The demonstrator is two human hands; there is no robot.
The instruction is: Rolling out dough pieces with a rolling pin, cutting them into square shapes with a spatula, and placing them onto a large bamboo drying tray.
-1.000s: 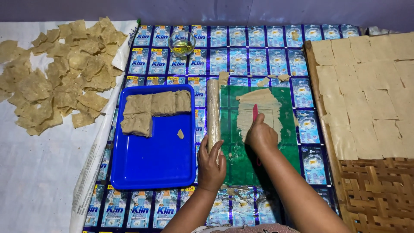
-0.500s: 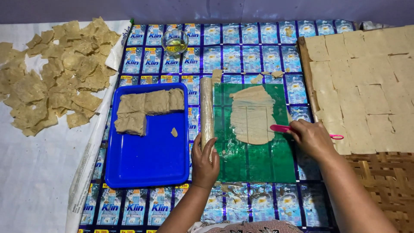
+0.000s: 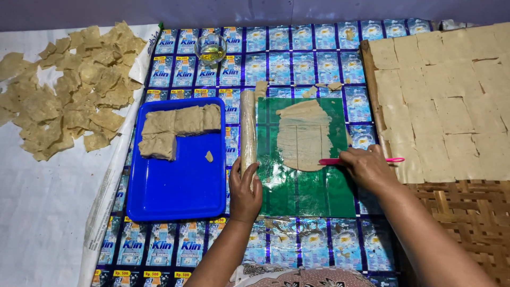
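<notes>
Blue sachet-patterned mat (image 3: 297, 48): left hand (image 3: 245, 194) grips wrapped rolling pin (image 3: 247, 130), parked aside; right hand (image 3: 366, 167) pinches pink cutter (image 3: 332, 161) against scored dough sheet (image 3: 304, 135) (green plastic (image 3: 297, 196) underlay prevents sticking).

Blue sachet-wrapper mat (image 3: 297, 50) underneath

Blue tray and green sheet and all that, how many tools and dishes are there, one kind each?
Blue tray: 1
Green sheet: 1
Rolling pin: 1
Pink cutter: 1
Glass cup: 1
Total: 5
</notes>
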